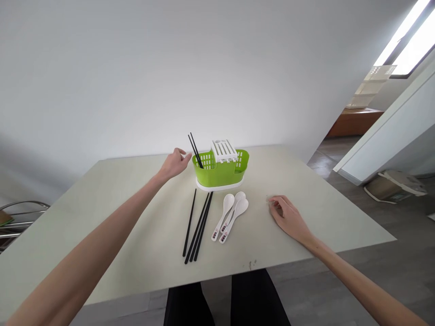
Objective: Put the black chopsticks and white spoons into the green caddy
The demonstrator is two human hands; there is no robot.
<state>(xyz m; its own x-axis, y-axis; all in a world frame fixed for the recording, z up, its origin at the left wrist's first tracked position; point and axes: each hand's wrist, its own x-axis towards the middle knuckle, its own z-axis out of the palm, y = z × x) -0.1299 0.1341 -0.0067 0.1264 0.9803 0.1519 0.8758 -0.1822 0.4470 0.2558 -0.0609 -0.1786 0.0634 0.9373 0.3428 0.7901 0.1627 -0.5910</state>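
A green cutlery basket (215, 179) with a white base and a white slotted holder (224, 150) across its middle stands near the wall. Two black chopsticks (195, 147) lean upright in its left compartment. Just left of them is my left hand (175, 163), loosely curled, a gap between thumb and fingers and nothing seen in it. My right hand (287, 217) rests on the table at the right, fingers bent, thumb apart, holding nothing. Between my hands lie several black chopsticks (199, 228) and three white spoons (234, 217), their bowls toward the basket.
The pale table (136, 253) reaches back to a plain wall (170, 68). Dark marks (250, 264) show near its front edge. A metal rack (23, 224) stands at the far left, and a bin-like container (394, 184) sits on the floor to the right.
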